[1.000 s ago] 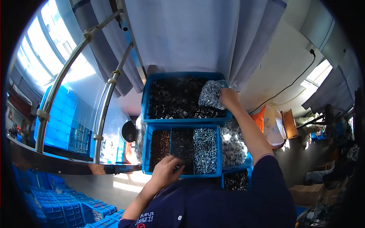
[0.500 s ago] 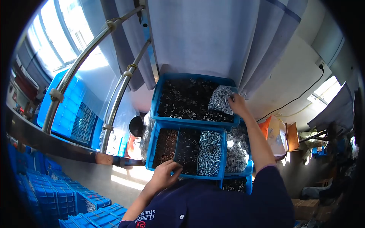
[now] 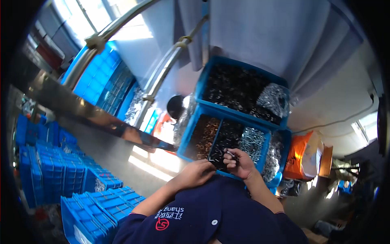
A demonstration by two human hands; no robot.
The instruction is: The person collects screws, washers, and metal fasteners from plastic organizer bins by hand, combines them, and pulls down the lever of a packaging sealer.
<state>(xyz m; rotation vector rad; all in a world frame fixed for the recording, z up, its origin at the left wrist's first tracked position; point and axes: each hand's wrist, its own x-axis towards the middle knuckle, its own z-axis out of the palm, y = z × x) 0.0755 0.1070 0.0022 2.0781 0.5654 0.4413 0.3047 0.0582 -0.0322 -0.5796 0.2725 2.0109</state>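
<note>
Over the front edge of the divided blue bin (image 3: 185, 142), my right hand (image 3: 240, 164) is closed on a small dark metal part (image 3: 231, 154). Just left of it, my left hand (image 3: 197, 173) rests near the bin's front rim with its fingers curled; what they hold, if anything, is hidden. The bin's compartments hold copper-coloured rings (image 3: 208, 136), dark parts (image 3: 228, 136) and silver screws (image 3: 252, 142). Behind stands a larger blue bin (image 3: 239, 110) of black parts, with a clear bag of silver pieces (image 3: 273, 99) lying on its right side.
Another blue bin with bagged silver parts (image 3: 273, 158) stands at the right, near an orange bag (image 3: 298, 158). Metal rails (image 3: 162, 73) rise at the left. Stacked blue crates (image 3: 53, 171) stand on the floor at lower left.
My right hand has left the clear bag and come down beside my left hand, now holding a small part. The view has turned, shifting the bins to the right.
</note>
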